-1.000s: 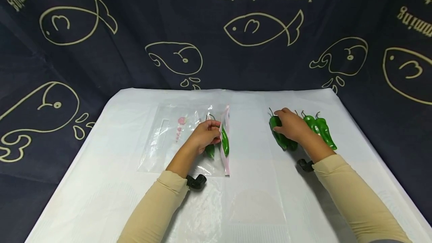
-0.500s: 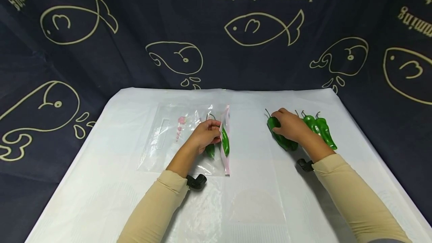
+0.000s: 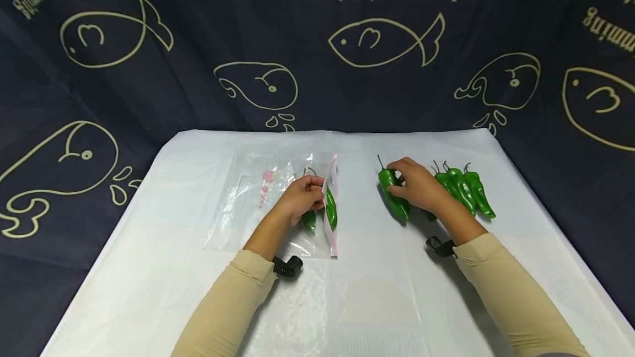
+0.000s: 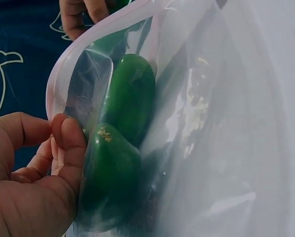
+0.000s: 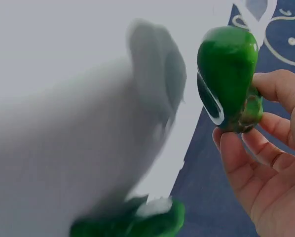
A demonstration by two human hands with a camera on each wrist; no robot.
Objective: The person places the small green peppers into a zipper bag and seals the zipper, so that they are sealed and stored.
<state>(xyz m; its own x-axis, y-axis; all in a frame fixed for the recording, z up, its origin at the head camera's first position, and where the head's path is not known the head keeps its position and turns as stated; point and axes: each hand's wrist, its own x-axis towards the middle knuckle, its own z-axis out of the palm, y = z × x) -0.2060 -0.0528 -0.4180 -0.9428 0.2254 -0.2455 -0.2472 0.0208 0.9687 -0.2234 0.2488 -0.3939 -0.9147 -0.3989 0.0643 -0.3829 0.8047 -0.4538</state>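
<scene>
My left hand pinches the pink-edged mouth of a clear zip bag lying flat on the left of the table. Two green peppers show in the bag: one pepper near the opening, the other partly behind the hand. The left wrist view has thumb and fingertips on the bag's rim, which gapes beside them. To the right, my right hand grips another green pepper, stem pointing away from me. Fingers and thumb hold this pepper from the side in the right wrist view.
Several green peppers lie together right of my right hand, one partly hidden by it. A white sheet covers the table. A dark curtain with fish drawings hangs behind the far edge.
My right hand has drawn the green pepper left, away from the other peppers, and turned slightly. My left hand stays at the bag's mouth.
</scene>
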